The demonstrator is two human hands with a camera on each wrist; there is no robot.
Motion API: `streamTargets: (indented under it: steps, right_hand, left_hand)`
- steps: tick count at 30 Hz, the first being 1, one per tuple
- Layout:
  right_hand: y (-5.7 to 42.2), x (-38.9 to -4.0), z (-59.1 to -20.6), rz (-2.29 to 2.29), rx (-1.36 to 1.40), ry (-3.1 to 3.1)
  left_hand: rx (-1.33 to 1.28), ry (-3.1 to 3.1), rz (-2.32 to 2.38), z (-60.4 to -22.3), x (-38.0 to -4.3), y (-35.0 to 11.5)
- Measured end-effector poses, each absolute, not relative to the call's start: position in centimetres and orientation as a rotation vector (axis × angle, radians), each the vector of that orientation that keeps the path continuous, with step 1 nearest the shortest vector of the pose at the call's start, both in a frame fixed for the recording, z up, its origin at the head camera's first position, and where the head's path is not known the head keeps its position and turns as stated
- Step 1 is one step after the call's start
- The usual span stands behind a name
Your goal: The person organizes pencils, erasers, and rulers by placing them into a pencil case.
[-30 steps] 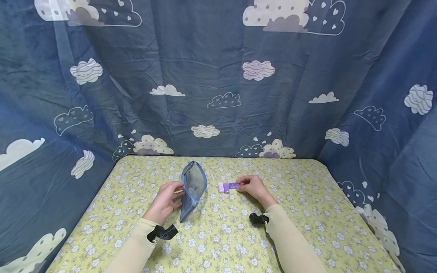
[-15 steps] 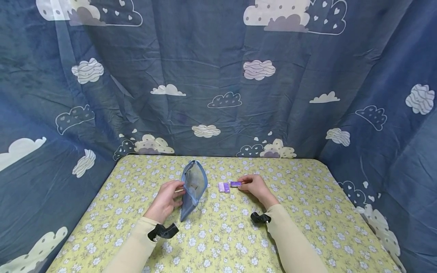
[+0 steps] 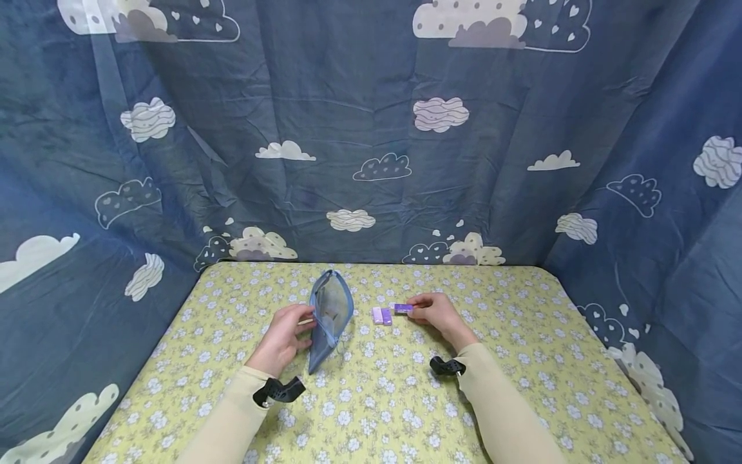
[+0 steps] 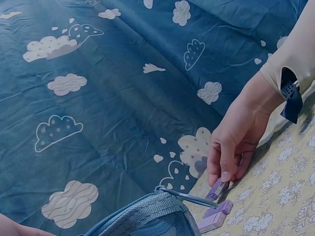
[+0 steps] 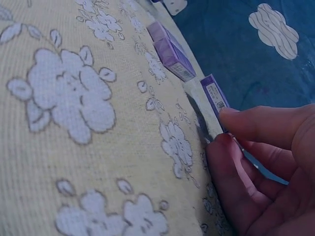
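Observation:
My left hand [image 3: 284, 336] holds the left side of a blue zip pouch [image 3: 321, 348], which stands with its mouth open. Mesh shows on the pouch [image 4: 147, 212] in the left wrist view. To the right, my right hand [image 3: 437, 314] pinches the end of a dark purple eraser [image 3: 402, 309] between thumb and fingers. A barcode label shows on that eraser [image 5: 214, 96] in the right wrist view, where it appears lifted a little off the cloth. Two more erasers lie side by side between the hands, a pale lilac one [image 3: 377, 316] and a purple one [image 3: 386, 316].
A yellow flowered cloth [image 3: 371, 412] covers the table. Dark blue curtains with cloud prints [image 3: 348, 187] hang behind it and at both sides. Each wrist carries a black camera mount [image 3: 279, 390].
My right hand has drawn the dark purple eraser slightly right and up, away from the other two. The left hand and the pouch have stayed almost still.

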State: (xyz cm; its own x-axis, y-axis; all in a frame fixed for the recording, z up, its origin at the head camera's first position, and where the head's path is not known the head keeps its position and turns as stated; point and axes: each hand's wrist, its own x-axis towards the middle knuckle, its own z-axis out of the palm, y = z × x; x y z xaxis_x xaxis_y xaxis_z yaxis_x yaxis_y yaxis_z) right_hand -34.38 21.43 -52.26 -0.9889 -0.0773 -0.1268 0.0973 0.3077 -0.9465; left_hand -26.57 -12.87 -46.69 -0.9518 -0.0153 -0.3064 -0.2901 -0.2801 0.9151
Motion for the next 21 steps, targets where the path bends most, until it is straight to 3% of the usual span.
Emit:
streamTargets:
  steps: [21]
  right_hand:
    - [22.18, -33.87, -51.24, -1.936, 0.026, 2.320]
  left_hand:
    - [-0.368, 1.815, 2.330, -46.57, -26.46, -12.81]
